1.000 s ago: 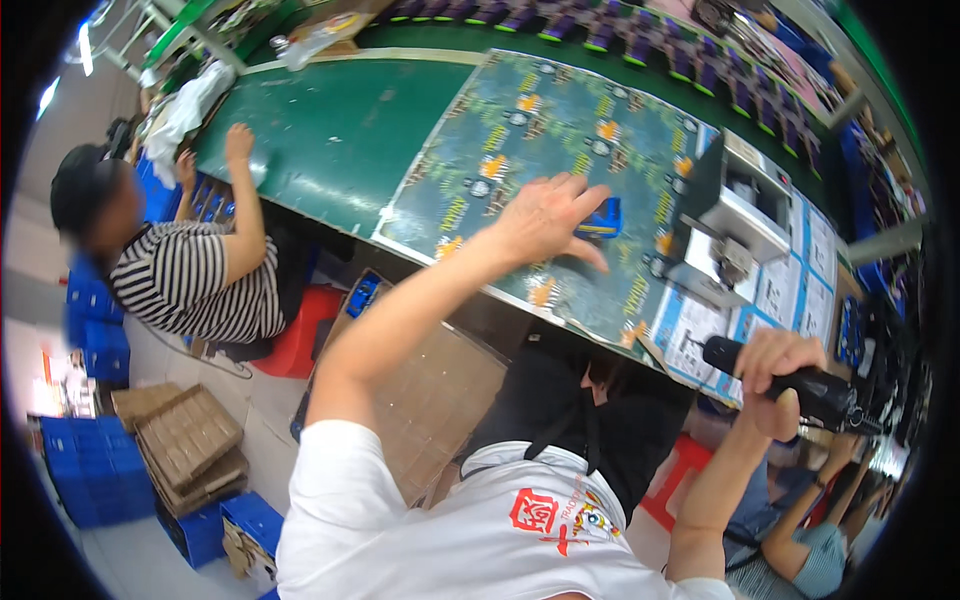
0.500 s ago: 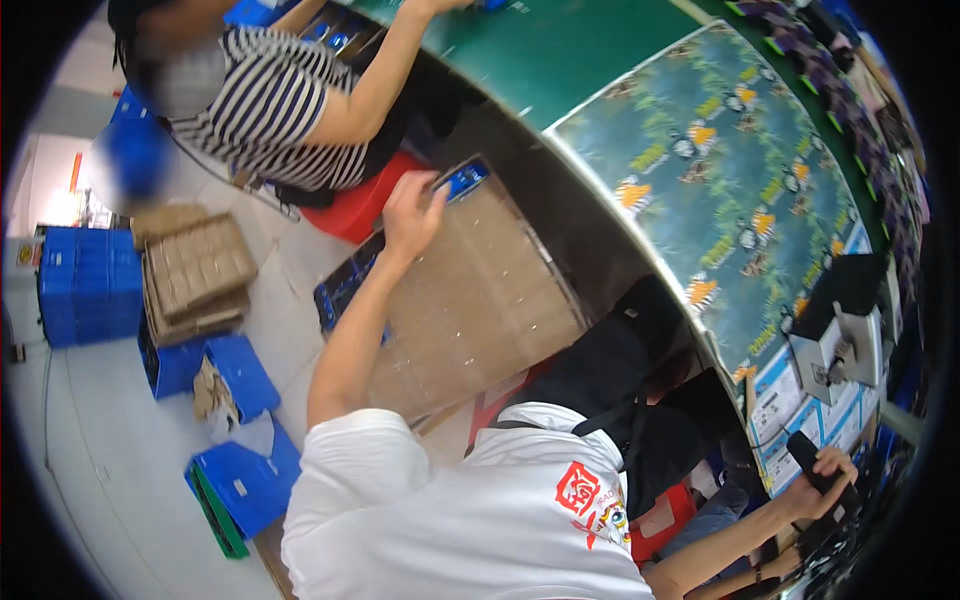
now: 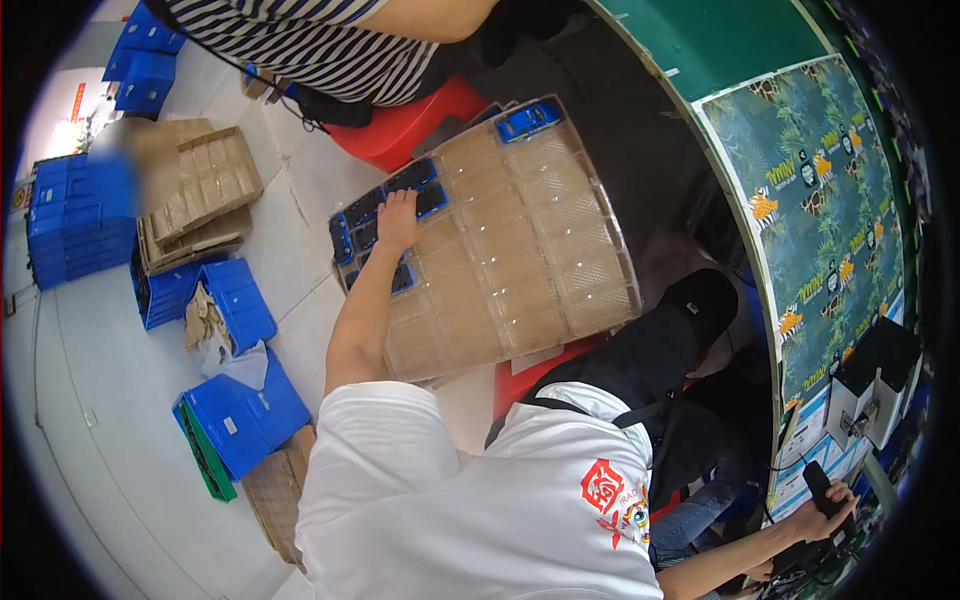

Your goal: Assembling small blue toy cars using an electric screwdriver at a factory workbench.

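Observation:
A clear plastic tray with compartments (image 3: 500, 255) lies in front of me over brown card. My left hand (image 3: 398, 222) reaches to its far left part, fingers bent down onto a blue toy car with a black underside (image 3: 430, 200). Several more such black-and-blue pieces (image 3: 362, 212) lie around the fingers, in neighbouring compartments. One blue toy car (image 3: 528, 120) sits alone in the tray's far right corner. Off to the right, my right hand (image 3: 828, 515) is closed around a black rod-shaped tool (image 3: 818, 482); its lower end is hidden.
A person in a striped top (image 3: 310, 50) sits on a red stool (image 3: 400, 125) beyond the tray. Blue bins (image 3: 80, 215) and stacked cardboard trays (image 3: 210, 185) stand at left. A green workbench with a patterned mat (image 3: 810, 190) curves along the right, bearing a metal fixture (image 3: 868, 400).
My left hand has left the blue toy car in the tray's far right corner and moved left to the group of pieces. My right hand keeps the black tool. The view has shifted.

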Action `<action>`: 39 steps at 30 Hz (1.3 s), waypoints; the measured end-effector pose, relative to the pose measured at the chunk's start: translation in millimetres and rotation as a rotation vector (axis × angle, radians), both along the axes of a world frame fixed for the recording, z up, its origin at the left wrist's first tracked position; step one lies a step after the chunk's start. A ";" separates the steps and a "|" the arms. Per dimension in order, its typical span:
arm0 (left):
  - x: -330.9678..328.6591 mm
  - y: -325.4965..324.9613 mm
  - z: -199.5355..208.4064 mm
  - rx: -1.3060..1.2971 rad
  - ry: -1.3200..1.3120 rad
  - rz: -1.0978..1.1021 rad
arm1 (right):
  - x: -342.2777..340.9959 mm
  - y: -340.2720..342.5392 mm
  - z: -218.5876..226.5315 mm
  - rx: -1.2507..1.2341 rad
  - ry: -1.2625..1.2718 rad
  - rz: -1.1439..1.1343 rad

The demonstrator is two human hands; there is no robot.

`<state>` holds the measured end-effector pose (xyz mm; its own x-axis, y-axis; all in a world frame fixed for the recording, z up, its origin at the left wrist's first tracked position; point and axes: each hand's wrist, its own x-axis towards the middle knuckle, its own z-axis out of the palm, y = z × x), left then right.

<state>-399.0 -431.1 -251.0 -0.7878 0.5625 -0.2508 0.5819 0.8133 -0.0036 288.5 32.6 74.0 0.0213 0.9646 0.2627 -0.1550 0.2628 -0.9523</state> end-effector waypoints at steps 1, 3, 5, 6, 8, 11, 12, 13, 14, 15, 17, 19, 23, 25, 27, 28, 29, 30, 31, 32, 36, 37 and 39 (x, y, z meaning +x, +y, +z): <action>-2.6 4.2 1.5 -0.096 -0.010 -0.009 | -0.5 -1.8 -0.6 -0.013 0.015 -0.014; -7.0 20.6 2.9 -0.213 -0.018 -0.026 | -0.6 -0.7 1.3 -0.031 0.037 -0.032; -15.5 23.1 1.3 -0.242 -0.006 -0.092 | 5.4 2.2 2.4 -0.041 0.043 -0.001; -20.3 24.3 0.3 -0.265 0.008 -0.140 | 12.8 4.4 2.2 -0.027 0.065 0.009; -20.5 41.8 2.5 -0.236 -0.057 -0.134 | 17.7 -3.5 10.9 -0.001 0.076 -0.046; -25.0 23.4 16.6 -0.024 -0.088 -0.154 | 22.0 -9.7 10.2 0.000 -0.067 -0.111; -32.5 -4.5 17.0 0.130 -0.025 -0.189 | 11.0 -9.2 4.0 -0.038 -0.010 -0.163; -34.1 0.0 25.2 0.092 -0.236 -0.131 | 4.3 -14.2 5.8 0.015 -0.035 -0.079; -25.0 12.8 43.4 0.003 -0.246 -0.197 | -2.3 -20.3 14.4 0.030 0.058 -0.012; -9.1 7.9 64.6 0.553 -0.774 0.204 | -13.6 -21.4 14.6 0.087 0.154 -0.010; 28.4 36.2 124.2 0.727 -1.011 0.555 | -37.5 -23.1 34.8 0.211 0.147 0.076; 70.3 78.7 150.2 0.987 -1.250 0.509 | -49.3 -17.2 57.1 0.311 0.141 0.092; 147.2 169.2 175.9 1.176 -1.621 0.341 | -57.1 9.3 70.4 0.438 0.161 0.136; 199.1 234.3 211.2 1.191 -1.814 0.252 | -62.1 21.0 71.3 0.472 0.192 0.153; 228.9 286.3 234.1 1.137 -2.005 0.122 | -72.2 27.9 72.8 0.483 0.169 0.068; 254.8 313.0 245.8 1.194 -1.953 0.065 | -73.9 32.6 71.1 0.501 0.133 0.039; 269.3 333.5 255.8 1.138 -1.829 -0.002 | -79.0 34.2 69.4 0.447 0.180 0.016; 286.2 352.8 268.5 1.077 -1.775 -0.024 | -81.2 35.0 67.6 0.422 0.147 0.004; 304.4 368.6 279.9 1.034 -1.762 -0.067 | -83.3 34.8 64.8 0.395 0.113 -0.009; 318.9 381.4 285.0 1.024 -1.796 -0.118 | -89.7 34.2 62.2 0.383 0.094 -0.052; 355.9 416.3 284.0 0.917 -1.971 -0.030 | -98.9 39.0 68.5 0.421 -0.059 -0.083; 362.7 422.0 282.8 0.908 -1.958 0.012 | -101.2 42.7 71.8 0.413 -0.097 -0.107; 369.3 425.8 278.7 0.891 -1.893 -0.055 | -102.0 45.0 77.7 0.405 -0.153 -0.078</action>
<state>-29.7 -5.3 27.7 0.0678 0.9653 -0.2521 -0.5801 0.2437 0.7772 186.6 77.6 151.7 0.0211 0.7803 0.6250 0.0151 0.6248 -0.7806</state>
